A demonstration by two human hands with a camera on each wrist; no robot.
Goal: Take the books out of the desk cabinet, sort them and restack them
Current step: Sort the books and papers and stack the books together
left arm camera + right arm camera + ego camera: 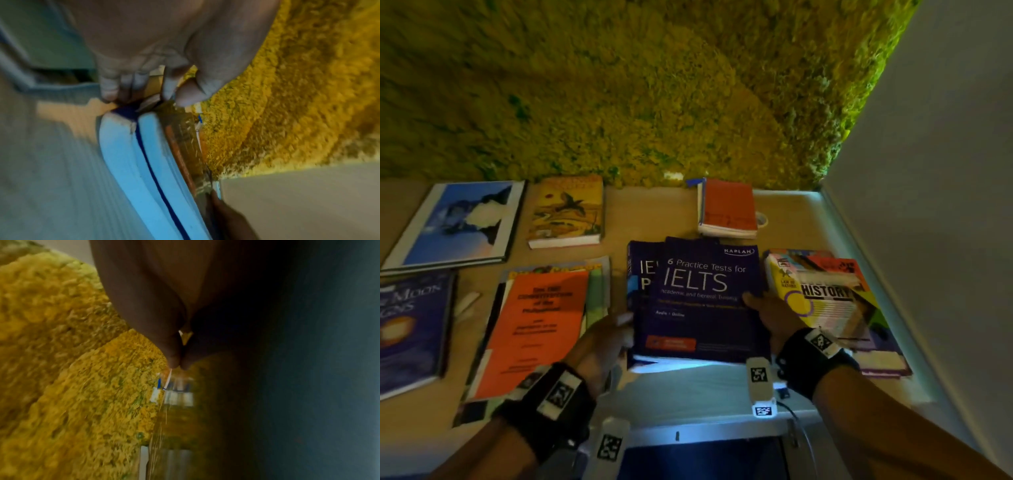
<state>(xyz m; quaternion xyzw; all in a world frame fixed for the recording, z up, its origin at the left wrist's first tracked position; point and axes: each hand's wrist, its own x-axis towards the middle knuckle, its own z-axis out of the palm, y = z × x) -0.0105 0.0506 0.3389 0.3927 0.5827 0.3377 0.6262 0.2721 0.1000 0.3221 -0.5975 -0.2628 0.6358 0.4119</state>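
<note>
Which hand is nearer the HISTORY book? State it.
Right. The right hand holds the right edge of the IELTS book, right beside the HISTORY book. The left hand grips that IELTS book's left edge, farther away.

navy IELTS book, orange booklet

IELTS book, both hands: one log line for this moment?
phase: stacking | left hand: grips IELTS book left edge | right hand: holds right edge | under it: second IELTS book | beside: history book
</note>
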